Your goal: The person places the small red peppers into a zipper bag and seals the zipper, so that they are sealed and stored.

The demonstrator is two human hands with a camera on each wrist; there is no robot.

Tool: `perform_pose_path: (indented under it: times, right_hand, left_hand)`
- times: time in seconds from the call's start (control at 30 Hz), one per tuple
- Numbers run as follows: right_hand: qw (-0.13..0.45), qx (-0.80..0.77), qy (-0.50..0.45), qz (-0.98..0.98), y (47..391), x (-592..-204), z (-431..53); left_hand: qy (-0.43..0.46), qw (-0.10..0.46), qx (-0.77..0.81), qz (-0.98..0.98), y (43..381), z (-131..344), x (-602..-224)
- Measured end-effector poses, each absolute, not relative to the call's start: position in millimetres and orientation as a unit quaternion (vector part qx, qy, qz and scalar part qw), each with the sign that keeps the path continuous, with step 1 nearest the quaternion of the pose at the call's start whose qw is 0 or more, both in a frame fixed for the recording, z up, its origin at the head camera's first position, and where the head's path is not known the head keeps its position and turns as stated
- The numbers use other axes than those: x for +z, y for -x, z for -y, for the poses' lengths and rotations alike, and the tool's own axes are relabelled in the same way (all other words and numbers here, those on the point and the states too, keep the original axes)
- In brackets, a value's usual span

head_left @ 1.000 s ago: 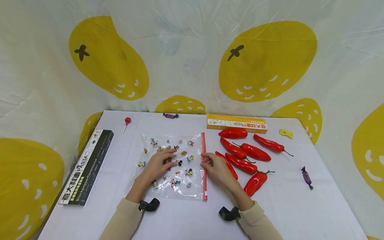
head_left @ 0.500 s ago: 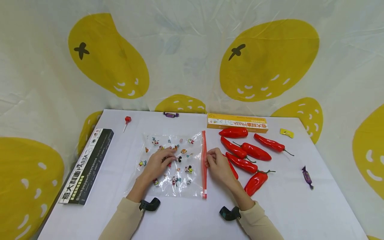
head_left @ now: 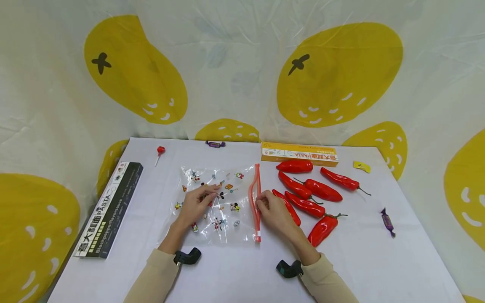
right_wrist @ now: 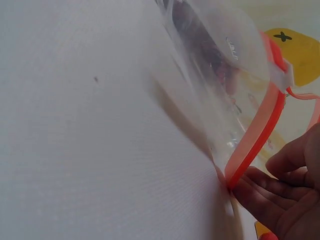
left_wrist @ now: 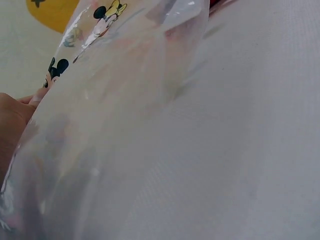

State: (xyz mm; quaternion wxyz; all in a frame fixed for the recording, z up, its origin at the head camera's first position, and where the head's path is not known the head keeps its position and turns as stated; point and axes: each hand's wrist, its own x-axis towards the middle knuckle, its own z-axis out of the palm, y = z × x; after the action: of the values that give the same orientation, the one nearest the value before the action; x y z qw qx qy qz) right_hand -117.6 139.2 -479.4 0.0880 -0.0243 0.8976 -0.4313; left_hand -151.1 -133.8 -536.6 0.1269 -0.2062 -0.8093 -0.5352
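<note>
A clear zip-lock bag printed with small cartoon figures lies across the middle of the table, its red zip strip facing right. Around the middle the strip parts into two lips, so the mouth gapes. My left hand pinches the bag's upper film, which rises off the table in the left wrist view, where part of the left hand shows at the edge. At the zip side, my right hand holds the lower lip with curled fingers. The right wrist view shows a white slider on the strip.
Several red chili peppers lie just right of my right hand. Behind them is a yellow pasta box. A black-and-white pasta box lies left. Around sit a red lollipop, purple-wrapped candies and a yellow packet.
The zip strip has gone from one straight line to two parted lips. My left hand has drawn the upper film slightly left; my right hand stays at the zip edge.
</note>
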Motion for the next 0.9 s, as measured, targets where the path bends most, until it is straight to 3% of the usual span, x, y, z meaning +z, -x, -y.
perform_pose_path:
  times: [0.23, 0.53, 0.9]
  right_hand:
    - [0.084, -0.410, 0.043, -0.907, 113.2, -474.5, -142.8]
    - [-0.003, -0.344, 0.120, -0.931, 103.6, -452.8, -172.7]
    - [0.023, -0.235, 0.051, -0.970, 82.0, -453.5, -211.2]
  left_hand:
    - [0.188, 0.129, -0.522, 0.822, 143.0, 126.2, -521.8]
    - [0.190, 0.118, -0.527, 0.820, 149.9, 134.9, -537.4]
    - [0.182, 0.103, -0.514, 0.832, 148.9, 134.8, -535.6]
